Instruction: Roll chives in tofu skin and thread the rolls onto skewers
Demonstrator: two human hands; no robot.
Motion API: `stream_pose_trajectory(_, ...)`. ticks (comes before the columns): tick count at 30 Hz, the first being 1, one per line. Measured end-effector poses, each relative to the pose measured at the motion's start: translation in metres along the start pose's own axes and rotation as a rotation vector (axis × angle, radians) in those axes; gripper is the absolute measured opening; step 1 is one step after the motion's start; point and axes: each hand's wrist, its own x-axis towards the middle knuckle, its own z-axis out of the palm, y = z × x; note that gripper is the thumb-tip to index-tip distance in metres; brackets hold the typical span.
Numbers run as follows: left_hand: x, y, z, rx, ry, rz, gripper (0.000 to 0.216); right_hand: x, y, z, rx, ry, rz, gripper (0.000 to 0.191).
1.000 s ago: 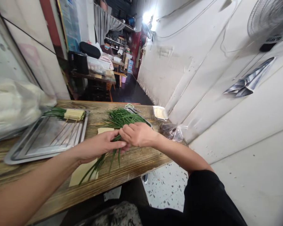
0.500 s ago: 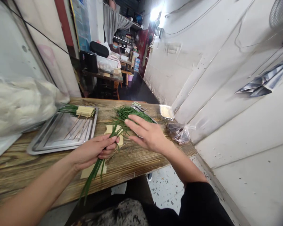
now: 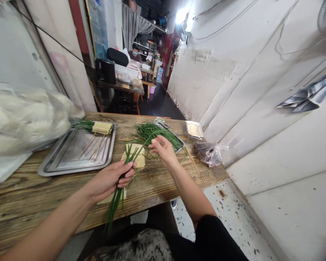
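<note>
My left hand [image 3: 115, 179] is wrapped around a bundle of green garlic chives [image 3: 114, 206], whose ends hang past the table's front edge. My right hand [image 3: 164, 149] is closed in a pinch beside the bundle's upper ends, with a thin chive strand at its fingertips. Just beyond it, a heap of loose chives [image 3: 149, 131] overflows a small metal tray [image 3: 182, 145]. Pale yellow tofu-skin sheets [image 3: 140, 161] lie on the wooden table under and behind the bundle. Another pale sheet [image 3: 105, 200] is partly covered by my left hand and the chives.
On the left, a large metal tray [image 3: 70, 167] carries skewered tofu-skin rolls with chives [image 3: 101, 127]. A big plastic bag [image 3: 24, 119] overhangs it. To the right are bamboo skewers [image 3: 196, 166], a foil container [image 3: 195, 129] and a dark-filled bag [image 3: 209, 154]. Scissors [image 3: 159, 120] lie behind; a person [image 3: 135, 54] sits farther back.
My right hand has gone from spread fingers over the chive heap to a pinch, lower and nearer the bundle. My left hand keeps its hold. The view has shifted slightly.
</note>
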Motion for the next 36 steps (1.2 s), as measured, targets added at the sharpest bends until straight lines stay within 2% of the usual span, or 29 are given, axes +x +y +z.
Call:
stream_pose_trajectory(2, 0.000, -0.001, 0.001, 0.011, -0.003, -0.010, 0.045, -0.006, 0.001, 0.005, 0.077, -0.169, 0.096, 0.049)
stream_pose_trajectory(4, 0.001, -0.003, 0.001, 0.017, 0.000, -0.018, 0.044, -0.013, 0.001, 0.008, 0.117, -0.285, 0.120, 0.046)
stream_pose_trajectory(7, 0.003, -0.007, -0.001, 0.003, 0.042, -0.019, 0.041, -0.022, -0.008, 0.005, 0.152, -0.255, 0.057, 0.047)
stream_pose_trajectory(11, 0.005, -0.011, -0.004, 0.035, 0.194, 0.013, 0.036, -0.034, -0.028, -0.013, 0.179, -0.164, 0.019, 0.048)
stream_pose_trajectory(13, 0.005, -0.011, -0.002, 0.060, 0.260, 0.009, 0.030, -0.041, -0.029, -0.018, 0.122, -0.193, 0.052, 0.048)
stream_pose_trajectory(16, 0.007, -0.009, 0.007, 0.031, 0.293, -0.039, 0.022, -0.048, -0.013, -0.009, -0.014, -0.268, 0.127, 0.048)
stream_pose_trajectory(18, 0.008, -0.008, 0.015, -0.008, 0.293, -0.053, 0.018, -0.051, 0.003, 0.003, -0.103, -0.255, 0.125, 0.050)
stream_pose_trajectory(21, 0.008, -0.011, 0.022, -0.015, 0.288, -0.046, 0.020, -0.053, 0.020, 0.018, -0.221, -0.147, 0.018, 0.052)
stream_pose_trajectory(25, 0.005, -0.016, 0.019, 0.055, 0.236, -0.014, 0.033, -0.053, 0.024, 0.023, -0.292, -0.114, -0.067, 0.047)
stream_pose_trajectory(27, 0.004, -0.017, 0.017, 0.067, 0.179, -0.005, 0.040, -0.053, 0.023, 0.023, -0.224, -0.151, -0.025, 0.048)
stream_pose_trajectory(31, 0.003, -0.019, 0.014, 0.062, 0.066, -0.058, 0.044, -0.051, 0.022, 0.022, 0.002, -0.226, 0.161, 0.052)
stream_pose_trajectory(36, 0.002, -0.020, 0.013, 0.044, 0.011, -0.100, 0.047, -0.047, 0.019, 0.014, 0.023, -0.291, 0.296, 0.054)
